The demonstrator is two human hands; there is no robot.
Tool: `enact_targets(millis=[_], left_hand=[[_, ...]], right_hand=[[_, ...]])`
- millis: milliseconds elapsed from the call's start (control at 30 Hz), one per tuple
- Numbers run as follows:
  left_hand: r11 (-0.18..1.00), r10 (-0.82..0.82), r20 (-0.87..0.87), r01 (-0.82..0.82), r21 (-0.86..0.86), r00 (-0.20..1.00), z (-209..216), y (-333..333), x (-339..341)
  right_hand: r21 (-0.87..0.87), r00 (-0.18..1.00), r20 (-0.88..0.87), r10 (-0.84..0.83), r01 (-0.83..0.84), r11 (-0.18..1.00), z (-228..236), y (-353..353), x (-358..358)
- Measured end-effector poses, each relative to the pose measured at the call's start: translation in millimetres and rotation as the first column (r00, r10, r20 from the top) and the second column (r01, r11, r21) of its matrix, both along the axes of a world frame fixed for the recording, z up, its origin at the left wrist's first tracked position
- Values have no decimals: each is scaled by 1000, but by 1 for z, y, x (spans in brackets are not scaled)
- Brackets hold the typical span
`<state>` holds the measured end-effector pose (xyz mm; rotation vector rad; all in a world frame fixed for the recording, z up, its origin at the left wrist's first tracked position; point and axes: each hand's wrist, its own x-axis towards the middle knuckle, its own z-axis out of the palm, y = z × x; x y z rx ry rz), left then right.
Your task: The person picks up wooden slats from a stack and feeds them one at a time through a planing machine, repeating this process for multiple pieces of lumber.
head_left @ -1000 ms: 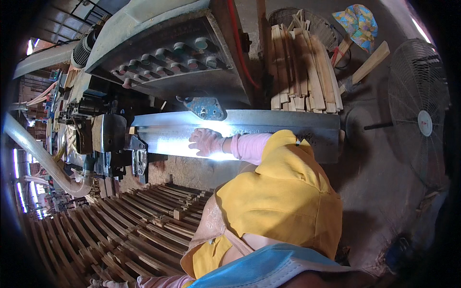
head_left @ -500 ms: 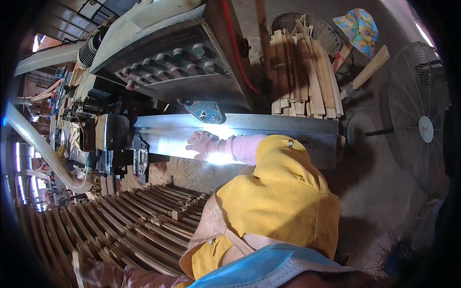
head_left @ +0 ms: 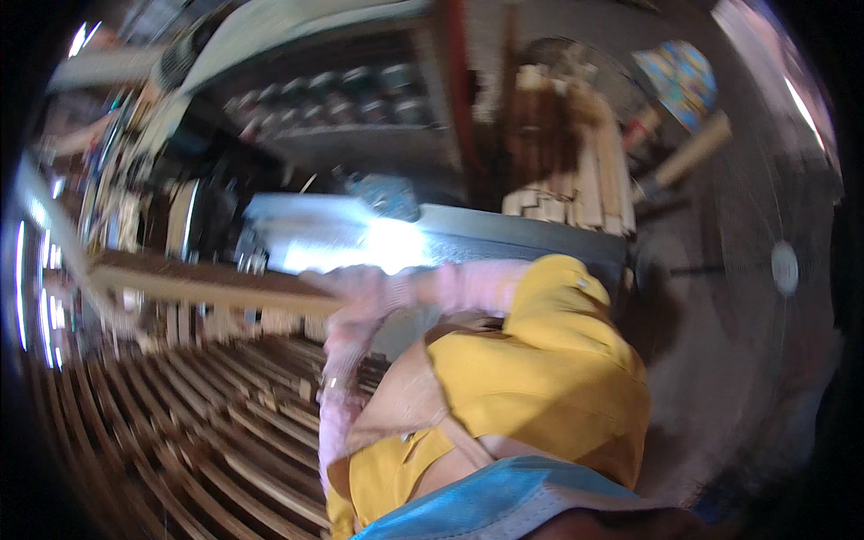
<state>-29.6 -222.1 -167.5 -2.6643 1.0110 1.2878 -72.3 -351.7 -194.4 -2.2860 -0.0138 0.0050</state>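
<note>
A long wooden strip (head_left: 202, 286) spans the left side, in front of the machine's metal table. Its right end is at my hands, which are smeared by motion. My left hand (head_left: 353, 331), its pink-sleeved arm rising from below, is closed on that end. My right hand (head_left: 362, 286) comes from the right and lies over the same end, its fingers reaching along the strip, closed on it as far as the blur shows. Behind my right hand runs the shiny metal table (head_left: 513, 225), with a bright glare and a blue metal bracket (head_left: 385, 196) above it.
A control panel (head_left: 324, 99) with rows of knobs stands beyond the table. Many curved wooden strips (head_left: 180, 423) lie stacked at the lower left. Wood pieces (head_left: 576, 153) are piled at the far right, near a patterned hat (head_left: 679, 81) and a large fan (head_left: 785, 268).
My left arm has come up from the lower left, bringing the wooden strip up in front of the table. My right hand has left the tabletop and moved slightly nearer, onto the strip's end.
</note>
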Motion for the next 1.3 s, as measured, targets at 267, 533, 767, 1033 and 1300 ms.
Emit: enact_targets(millis=[267,533,767,1033,1300], left_hand=[[865,326,64,-270,-422,943,-64,52,-18],[497,771,-91,-686,-532,630,-67,122,2],[514,817,362,-281,-811,448,29,161,59],[800,598,802,-52,-597,-6,173,198,99],[958,217,918,-109,-266,-332,288,308,129]], right_hand=[[-423,832,-393,-392,214,880,-48,-64,-133],[-542,843,344,-414,538,646,-115,-49,29],[-239,877,379,-295,400,885,-103,-18,214],[-521,979,196,-60,156,839,-140,-40,74],[-394,819,572,-47,324,860,-109,-83,-43]])
